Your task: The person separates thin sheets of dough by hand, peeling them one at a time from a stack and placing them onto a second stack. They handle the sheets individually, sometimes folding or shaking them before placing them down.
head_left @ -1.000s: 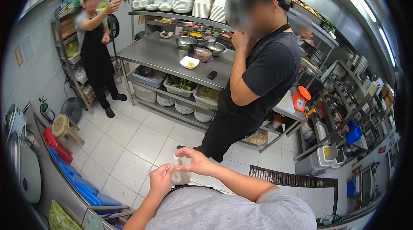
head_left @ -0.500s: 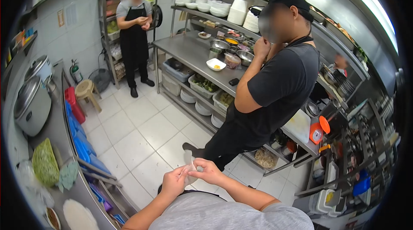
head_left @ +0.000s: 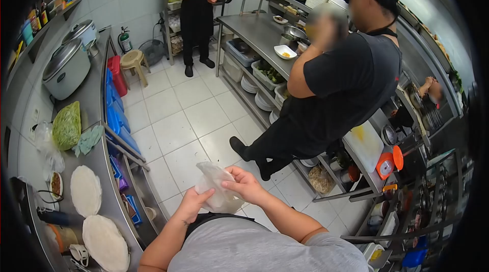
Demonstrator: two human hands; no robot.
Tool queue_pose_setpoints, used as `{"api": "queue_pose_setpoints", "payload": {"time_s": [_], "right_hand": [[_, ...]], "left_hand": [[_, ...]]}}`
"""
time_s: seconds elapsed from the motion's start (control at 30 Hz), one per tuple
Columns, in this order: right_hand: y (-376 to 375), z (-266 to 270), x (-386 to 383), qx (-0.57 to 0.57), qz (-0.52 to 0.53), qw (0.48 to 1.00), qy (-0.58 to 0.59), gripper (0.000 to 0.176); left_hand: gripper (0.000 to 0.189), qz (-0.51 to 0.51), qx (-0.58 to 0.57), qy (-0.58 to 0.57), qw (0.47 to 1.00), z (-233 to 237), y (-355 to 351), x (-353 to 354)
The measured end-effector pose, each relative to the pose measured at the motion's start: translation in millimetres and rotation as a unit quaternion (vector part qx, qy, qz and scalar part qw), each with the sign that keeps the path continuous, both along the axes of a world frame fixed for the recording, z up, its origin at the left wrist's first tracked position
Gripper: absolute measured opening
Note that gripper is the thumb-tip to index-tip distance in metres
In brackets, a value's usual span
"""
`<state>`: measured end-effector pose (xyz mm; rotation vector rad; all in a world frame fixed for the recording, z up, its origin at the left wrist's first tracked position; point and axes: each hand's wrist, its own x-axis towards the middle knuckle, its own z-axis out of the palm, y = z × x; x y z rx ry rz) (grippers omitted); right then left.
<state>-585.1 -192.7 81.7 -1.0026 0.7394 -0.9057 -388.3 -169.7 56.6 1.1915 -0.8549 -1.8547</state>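
A thin, whitish, see-through sheet (head_left: 216, 176) hangs in loose folds between my two hands, in front of my waist. My left hand (head_left: 195, 203) pinches its left side, thumb on top. On the right side, my right hand (head_left: 245, 186) grips it between thumb and curled fingers. Two round, flat, pale wrapper-like sheets, a farther one (head_left: 85, 190) and a nearer one (head_left: 106, 244), lie on the steel counter (head_left: 91, 114) to my left. Past them are a clear bag of shredded green vegetable (head_left: 67, 125) and a crumpled green cloth (head_left: 89, 140).
A person in a dark shirt and cap (head_left: 351, 73) stands close ahead on the right, beside a steel prep table (head_left: 244, 30). Another person in a black apron (head_left: 196, 12) stands farther back. A large cooker (head_left: 66, 71) and a stool (head_left: 135, 62) are at the left.
My view has turned left and down, bringing the round pale sheets further into view. My hands have moved apart, and the bunched sheet between them is now spread wider.
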Motion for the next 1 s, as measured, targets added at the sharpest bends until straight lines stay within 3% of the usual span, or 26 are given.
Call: {"api": "queue_pose_setpoints", "payload": {"time_s": [0.03, 0.1, 0.13, 0.2, 0.3, 0.4, 0.47, 0.53, 0.6, 0.7, 0.8, 0.87, 0.9, 0.97, 1.0], "right_hand": [[0.4, 0.9, 0.5, -0.002, 0.007, 1.0, 0.001, 0.014], [-2.3, -2.6, 1.1, -0.033, -0.069, 0.993, 0.09, 0.011], [-7.6, -10.8, 2.5, -0.057, -0.133, 0.983, 0.116, 0.011], [-17.5, -6.4, 8.7, -0.038, -0.171, 0.983, 0.064, 0.009], [-28.3, 6.5, 41.3, -0.03, -0.186, 0.982, 0.027, 0.008], [-34.2, 26.7, 81.2, -0.059, -0.014, 0.998, 0.028, 0.012], [-29.6, 20.8, 121.7, -0.074, 0.066, 0.989, 0.11, 0.041], [-24.3, 12.9, 160.6, -0.14, 0.16, 0.939, 0.269, 0.042], [-14.1, 2.5, 197.0, -0.061, 0.194, 0.953, 0.225, 0.033], [-5.0, 30.4, 223.4, -0.121, 0.171, 0.958, 0.197, 0.021], [-0.9, 25.0, 237.6, -0.09, 0.185, 0.969, 0.138, 0.015], [7.3, 33.3, 240.8, -0.086, 0.191, 0.965, 0.161, 0.014], [12.0, 39.1, 242.4, -0.083, 0.21, 0.956, 0.186, 0.014], [18.1, 52.3, 244.2, -0.108, 0.194, 0.947, 0.231, 0.013], [21.1, 55.9, 244.3, -0.129, 0.194, 0.932, 0.278, 0.013]], "left_hand": [[0.03, 0.007, -0.002, 0.001, 1.0, -1.5, 3.3, 4.4], [0.025, 0.129, -0.042, 0.001, 0.991, -1.1, 10.7, 16.9], [0.025, 0.136, -0.041, 0.002, 0.99, 2.6, 14.5, 25.8], [0.021, 0.248, -0.113, 0.029, 0.962, 17.6, 18.1, 51.2], [0.018, 0.284, -0.162, 0.034, 0.944, 44.9, 28.9, 94.6], [0.016, 0.268, -0.165, 0.046, 0.948, 60.2, 41.6, 139.7], [0.014, 0.225, -0.169, 0.029, 0.959, 66.4, 49.4, 158.0], [0.013, 0.221, -0.197, -0.017, 0.955, 54.6, 52.4, 175.1], [0.013, 0.211, -0.229, -0.062, 0.948, 41.6, 56.1, 197.2], [0.016, 0.248, -0.154, 0.02, 0.956, 47.7, 61.8, 227.9], [0.025, 0.267, -0.126, 0.1, 0.95, 50.6, 68.9, 233.6], [0.027, 0.252, -0.248, -0.144, 0.924, 29.2, 71.7, 230.3], [0.027, 0.238, -0.253, -0.143, 0.927, 29.5, 70.7, 235.6], [0.026, 0.169, -0.216, -0.281, 0.92, 34.6, 65.5, 246.0], [0.02, 0.237, -0.239, -0.315, 0.888, 44.3, 69.9, 237.5]]}}
